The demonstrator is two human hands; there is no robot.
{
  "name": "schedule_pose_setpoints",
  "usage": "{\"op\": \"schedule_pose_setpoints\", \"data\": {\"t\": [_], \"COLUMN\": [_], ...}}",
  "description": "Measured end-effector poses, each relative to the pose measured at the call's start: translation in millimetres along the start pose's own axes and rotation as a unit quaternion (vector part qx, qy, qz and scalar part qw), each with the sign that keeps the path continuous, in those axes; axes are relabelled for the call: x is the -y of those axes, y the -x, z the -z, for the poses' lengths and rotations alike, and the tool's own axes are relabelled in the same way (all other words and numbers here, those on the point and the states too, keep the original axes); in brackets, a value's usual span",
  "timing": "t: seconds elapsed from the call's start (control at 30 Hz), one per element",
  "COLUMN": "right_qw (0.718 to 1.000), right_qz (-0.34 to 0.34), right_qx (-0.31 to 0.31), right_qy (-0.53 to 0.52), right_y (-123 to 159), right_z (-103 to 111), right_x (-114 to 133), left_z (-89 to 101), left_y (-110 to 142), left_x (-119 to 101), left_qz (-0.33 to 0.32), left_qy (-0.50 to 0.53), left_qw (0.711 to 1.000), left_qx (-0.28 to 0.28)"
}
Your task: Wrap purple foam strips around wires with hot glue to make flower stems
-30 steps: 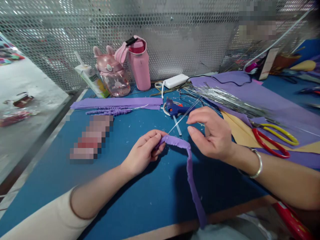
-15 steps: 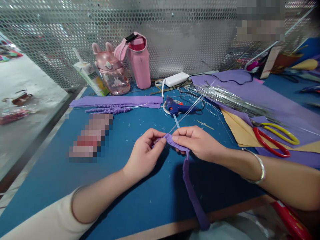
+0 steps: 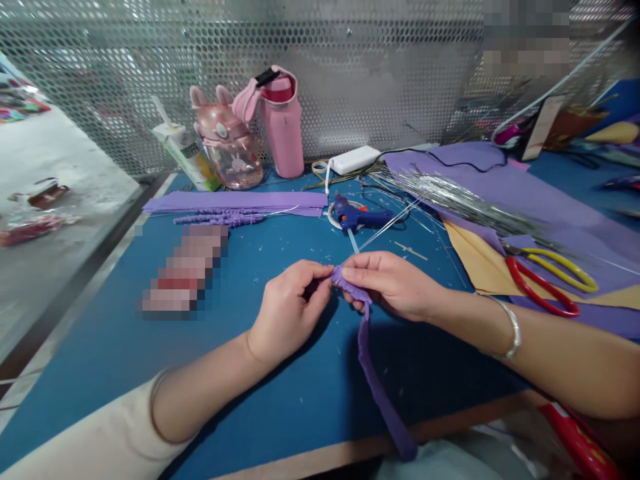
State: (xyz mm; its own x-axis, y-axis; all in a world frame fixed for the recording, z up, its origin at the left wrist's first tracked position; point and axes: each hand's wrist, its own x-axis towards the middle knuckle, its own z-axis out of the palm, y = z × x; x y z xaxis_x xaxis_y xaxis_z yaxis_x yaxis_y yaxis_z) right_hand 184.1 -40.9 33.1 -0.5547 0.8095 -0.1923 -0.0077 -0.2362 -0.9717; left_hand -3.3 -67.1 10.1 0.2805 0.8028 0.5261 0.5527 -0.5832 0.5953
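My left hand [image 3: 291, 308] pinches the gathered end of a purple paper strip [image 3: 373, 360] between thumb and forefinger. Just beside it, my right hand [image 3: 393, 283] grips the ruffled part of the same strip, thumb on top. The strip's loose tail hangs from my right hand over the table's front edge. Thin wires [image 3: 393, 225] stick out up and to the right behind my right hand. How the wires meet the strip is hidden by my fingers. Behind my hands lies a blue glue gun [image 3: 367, 217] with a glue stick in it.
Purple strips [image 3: 235, 200] and finished ruffled purple stems [image 3: 220, 218] lie at the back left. Red-and-yellow-handled scissors [image 3: 543, 287] rest on paper sheets at the right, near a bundle of wires [image 3: 465, 193]. A pink bottle [image 3: 284, 137] stands against the mesh panel.
The ruffled strip has turned slightly between my fingers, and its tail has shifted a little left near my right hand. The wires now point lower and further right.
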Motion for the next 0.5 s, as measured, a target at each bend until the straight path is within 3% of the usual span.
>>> {"op": "schedule_pose_setpoints", "data": {"t": [0.1,0.17,0.27,0.4,0.5], "right_qw": [0.992,0.987,0.985,0.979,0.977], "right_qz": [0.052,0.080,0.095,0.124,0.132], "right_qx": [-0.046,-0.061,-0.064,-0.062,-0.047], "right_qy": [0.106,0.122,0.131,0.152,0.160], "right_y": [-5.4,-8.2,-10.4,-8.5,-4.7], "right_z": [13.1,19.9,24.7,24.5,22.9], "right_x": [4.6,5.7,4.6,4.6,6.2], "left_z": [0.6,0.2,-1.2,-2.2,-1.6], "left_y": [-0.8,-0.4,-1.2,-8.1,-13.0], "left_x": [2.3,3.0,1.9,-0.5,0.1], "left_qz": [0.025,0.043,0.100,0.247,0.334], "left_qy": [-0.010,0.008,0.126,0.359,0.398], "left_qw": [1.000,0.999,0.986,0.897,0.854], "left_qx": [0.002,0.012,0.052,0.067,0.025]}}
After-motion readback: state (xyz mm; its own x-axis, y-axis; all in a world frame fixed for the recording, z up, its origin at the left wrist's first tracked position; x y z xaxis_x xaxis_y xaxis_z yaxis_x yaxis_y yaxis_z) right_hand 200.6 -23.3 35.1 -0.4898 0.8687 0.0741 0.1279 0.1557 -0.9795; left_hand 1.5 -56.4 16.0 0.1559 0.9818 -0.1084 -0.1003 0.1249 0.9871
